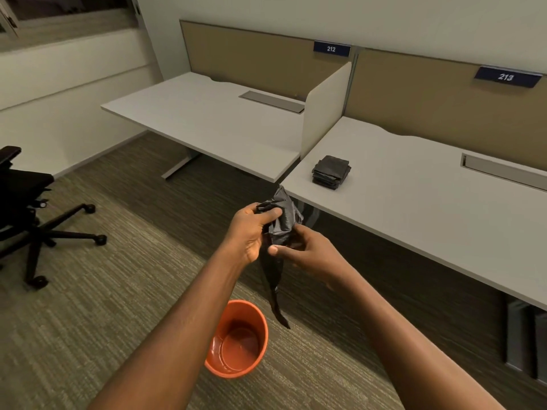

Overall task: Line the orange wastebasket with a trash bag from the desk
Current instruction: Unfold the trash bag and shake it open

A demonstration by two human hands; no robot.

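**Bag in hand, mouth not open yet**

Left to right: black wheeled office chair (pixel 26 208) sits well clear on the carpet. Left hand (pixel 251 232) is closed on the upper bunch of the crumpled black plastic trash bag (pixel 282 223), thumb over the top fold. Right hand (pixel 302 250) pinches the same bag lower down, thumb and fingers narrow on the film. Both forearms reach forward, hands close together, raised above floor level in front of the desk edge. The bag's tail hangs down, tip near but apart from the round orange plastic wastebasket (pixel 236 338), which stands unlined on the floor below. The stack of folded black bags (pixel 331 172) rests on the white desk 213 (pixel 414 214), near its front left corner.

Risks, my read:
- Thin film clings; the layers may not separate, so the hands could end up working the sealed end instead of the mouth.
- Hard pulling at a pinch point could tear it.
- The basket looks light; pushing the bag in one-sided could tip or slide it on the carpet.
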